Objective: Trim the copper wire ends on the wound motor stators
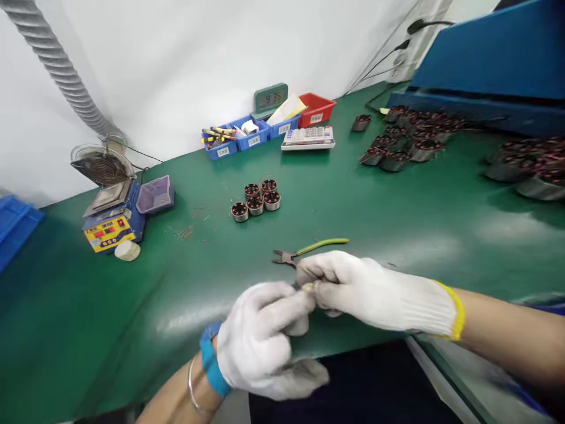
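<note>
My left hand point(265, 335), in a white glove with a blue band at the wrist, reaches toward my right hand with its index finger stretched out and its thumb apart. Its other fingers are partly curled. In a white glove with a yellow cuff, my right hand point(353, 288) is closed in a pinch at that fingertip. A small pale yellowish spot shows where the fingertips meet; I cannot make out what it is. Just beyond my right hand lies a pair of side cutters point(309, 250) with green handles, jaws pointing left.
Several wound motor stators point(255, 205) stand mid-table near copper wire scraps point(185, 232); more stators point(415, 138) lie by a blue machine point(485, 65). At left are a blue-yellow solder pot point(112, 224) and purple tray point(155, 195). A calculator point(308, 138) and blue bins point(253, 138) line the back.
</note>
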Available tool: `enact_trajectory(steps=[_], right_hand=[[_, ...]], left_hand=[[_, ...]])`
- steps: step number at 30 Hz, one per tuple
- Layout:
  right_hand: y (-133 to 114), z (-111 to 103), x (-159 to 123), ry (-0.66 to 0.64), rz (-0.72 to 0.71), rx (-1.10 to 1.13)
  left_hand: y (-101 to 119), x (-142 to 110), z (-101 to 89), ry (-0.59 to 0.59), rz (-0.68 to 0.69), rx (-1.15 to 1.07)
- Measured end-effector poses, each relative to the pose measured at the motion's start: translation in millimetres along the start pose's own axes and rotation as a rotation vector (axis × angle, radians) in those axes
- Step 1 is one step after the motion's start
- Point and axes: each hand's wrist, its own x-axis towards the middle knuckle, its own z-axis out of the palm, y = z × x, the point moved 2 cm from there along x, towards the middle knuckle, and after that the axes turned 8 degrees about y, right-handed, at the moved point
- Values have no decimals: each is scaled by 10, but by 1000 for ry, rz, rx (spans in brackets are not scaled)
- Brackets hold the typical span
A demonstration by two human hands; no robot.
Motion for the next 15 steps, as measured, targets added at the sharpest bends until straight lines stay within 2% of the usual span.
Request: enact_trajectory(steps=[2, 3, 4, 5, 7, 8, 9, 10, 13, 15], right_hand=[[-48, 15, -9, 12, -33, -75], [-78, 19, -14, 40, -66, -145], [-109, 21, -18, 85, -103, -221], [-136, 22, -20, 133, -134, -294], [-167, 29, -14, 187, -167, -411], [-169, 30, -5, 199, -167, -450], [-165, 28, 7, 207, -152, -474], [-155, 22, 21, 207, -120, -483], [-134, -3, 57, 149, 39, -369], [-157, 2, 60, 76, 84, -246]], left_hand=[[-66, -9, -2, 50, -235, -193], [-115, 1, 3, 84, -399, -298], [-163, 20, 23, 63, -561, -404], [-196, 46, 56, -33, -691, -502], [-210, 92, 134, -369, -920, -706], [-199, 114, 152, -449, -1001, -775], [-186, 140, 152, -431, -1035, -804], [-171, 171, 138, -318, -1002, -792], [-109, 216, 74, 85, -730, -769], [-98, 201, 67, 232, -646, -821]])
